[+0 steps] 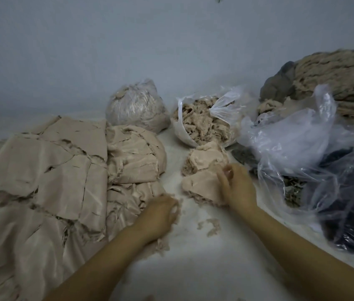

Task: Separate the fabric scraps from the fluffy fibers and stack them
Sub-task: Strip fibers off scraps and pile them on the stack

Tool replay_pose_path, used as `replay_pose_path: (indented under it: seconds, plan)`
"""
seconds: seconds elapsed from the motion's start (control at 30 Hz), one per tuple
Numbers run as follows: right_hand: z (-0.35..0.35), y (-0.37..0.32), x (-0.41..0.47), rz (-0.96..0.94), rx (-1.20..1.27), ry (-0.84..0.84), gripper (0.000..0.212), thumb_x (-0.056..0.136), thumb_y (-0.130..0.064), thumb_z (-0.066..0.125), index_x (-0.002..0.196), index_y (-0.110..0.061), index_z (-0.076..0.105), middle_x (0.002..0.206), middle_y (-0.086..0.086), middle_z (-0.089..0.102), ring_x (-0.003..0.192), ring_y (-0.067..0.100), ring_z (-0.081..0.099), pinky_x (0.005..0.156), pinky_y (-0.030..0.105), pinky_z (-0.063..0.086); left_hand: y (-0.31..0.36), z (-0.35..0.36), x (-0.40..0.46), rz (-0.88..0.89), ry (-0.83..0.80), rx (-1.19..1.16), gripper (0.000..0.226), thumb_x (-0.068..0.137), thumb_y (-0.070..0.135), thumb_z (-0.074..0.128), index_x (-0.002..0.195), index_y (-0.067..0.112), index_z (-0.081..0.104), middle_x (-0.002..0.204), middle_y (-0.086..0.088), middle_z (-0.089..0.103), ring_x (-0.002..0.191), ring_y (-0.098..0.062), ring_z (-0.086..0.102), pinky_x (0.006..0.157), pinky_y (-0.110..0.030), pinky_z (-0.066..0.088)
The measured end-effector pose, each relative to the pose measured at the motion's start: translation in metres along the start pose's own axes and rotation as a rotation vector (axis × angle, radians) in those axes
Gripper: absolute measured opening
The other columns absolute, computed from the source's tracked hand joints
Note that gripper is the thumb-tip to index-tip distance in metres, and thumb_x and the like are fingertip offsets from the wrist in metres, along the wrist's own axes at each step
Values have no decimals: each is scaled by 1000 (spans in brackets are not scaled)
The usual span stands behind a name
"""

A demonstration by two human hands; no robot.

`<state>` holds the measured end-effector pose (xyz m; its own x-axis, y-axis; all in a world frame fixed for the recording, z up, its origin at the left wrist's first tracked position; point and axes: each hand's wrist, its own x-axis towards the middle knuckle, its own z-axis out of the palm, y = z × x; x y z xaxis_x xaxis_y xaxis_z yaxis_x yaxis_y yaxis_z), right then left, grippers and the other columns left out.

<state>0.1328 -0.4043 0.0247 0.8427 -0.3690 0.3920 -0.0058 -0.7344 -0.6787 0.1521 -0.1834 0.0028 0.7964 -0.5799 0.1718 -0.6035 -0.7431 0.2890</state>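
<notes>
Beige fabric scraps [48, 177], smooth with frayed edges, lie stacked in overlapping layers on the left of the white surface [193, 268]. A small mixed heap [204, 168] of scraps and fluffy fibers sits just in front of an open plastic bag [202, 122] of the same stuff. The right hand [237, 185] pinches a scrap at that heap's near edge; the left hand [158, 216] curls around a tuft of fluff beside the stack. Blur hides both hands' fingertips, and the stack runs off the left edge
</notes>
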Motion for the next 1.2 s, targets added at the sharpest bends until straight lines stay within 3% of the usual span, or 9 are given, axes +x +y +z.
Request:
replay_pose_path:
  seconds: [0.1,0.23,0.43,0.57,0.7,0.8,0.93,1.03,1.2]
  plan:
    - [9,-5,-56,-201,69,-377,7,92,-22,60,87,-18,63,83,-2,57,77,17,55,65,16,40,0,3,-14,117,-66,-149,25,99,20,44,113,8,61,116,-1,59,110,-16,52,96,-24,37]
    - [0,-15,-78,-228,-112,-673,36,89,-54,56,66,-26,59,62,-8,52,61,7,51,64,29,40,-1,-26,-28,-2,102,-492,28,99,8,44,120,13,62,112,17,58,102,6,55,87,-1,36]
    - [38,-71,-93,-64,-97,-668,49,75,-71,59,67,-23,59,70,-11,57,65,3,52,58,25,36,-6,-50,-42,-39,272,-458,30,95,-3,45,105,12,68,100,10,66,98,-5,62,86,-12,47]
    - [53,-75,-96,-119,-4,-600,26,91,-31,59,69,-23,49,81,-4,53,75,14,53,59,18,36,-22,-32,-61,53,128,-208,30,97,11,46,122,17,61,118,3,64,109,-9,57,92,-15,41]
    - [25,-55,-88,263,520,-508,28,97,-13,53,70,-11,48,65,7,54,56,16,58,55,25,51,-41,-17,-70,85,-12,53,44,99,24,45,142,15,41,148,-1,39,139,-13,30,115,-20,15]
    - [11,-47,-89,437,688,-476,31,101,-9,44,70,-9,42,60,9,47,50,14,50,48,23,47,-30,-11,-66,116,40,102,39,97,25,46,135,14,50,142,-2,45,135,-15,35,110,-17,15]
    - [-8,-43,-88,405,710,-716,29,96,2,47,69,-8,53,56,6,59,48,14,56,48,25,49,-17,-12,-56,40,207,-68,30,94,14,52,122,8,60,136,-4,50,125,-17,45,97,-8,22]
    - [-27,-40,-76,127,166,-961,26,91,-15,61,65,-15,65,56,-6,63,49,6,57,49,25,49,-12,-15,-59,27,277,-27,19,88,13,60,105,8,67,119,-6,55,112,-22,50,96,-25,37]
    - [2,-60,-77,-61,98,-612,17,87,-32,68,74,-21,68,70,-12,64,63,2,58,69,25,48,-9,-25,-72,25,315,-80,5,85,5,64,83,8,68,84,-4,62,80,-21,59,72,-23,40]
